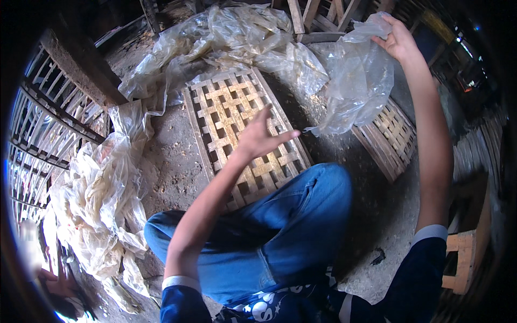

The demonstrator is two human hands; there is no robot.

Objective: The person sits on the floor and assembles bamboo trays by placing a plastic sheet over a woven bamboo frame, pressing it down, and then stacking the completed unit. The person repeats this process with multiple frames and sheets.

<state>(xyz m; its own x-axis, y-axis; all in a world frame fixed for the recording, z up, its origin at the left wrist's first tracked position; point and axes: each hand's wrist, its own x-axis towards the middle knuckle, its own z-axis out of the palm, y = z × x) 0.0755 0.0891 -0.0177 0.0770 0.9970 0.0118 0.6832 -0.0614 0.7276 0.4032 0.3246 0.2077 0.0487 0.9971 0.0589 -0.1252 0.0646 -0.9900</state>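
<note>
My right hand [397,42] is raised at the upper right, its fingers closed on the top of a clear plastic sheet [360,81]. The sheet hangs down crumpled from it, with its lower end near the floor. Over a woven bamboo tray [229,110] in a wooden frame, my left hand [260,139] is spread with nothing in it. The tray lies on the floor in front of my bent knees. Whether the left hand touches its slats I cannot tell.
A second woven tray [396,129] lies to the right, partly behind the plastic. Crumpled plastic sheeting [102,199] heaps along the left and the far side. A slatted bamboo partition [51,118] and a thick wooden post [81,64] stand at the left. Another person's hand [62,282] shows at lower left.
</note>
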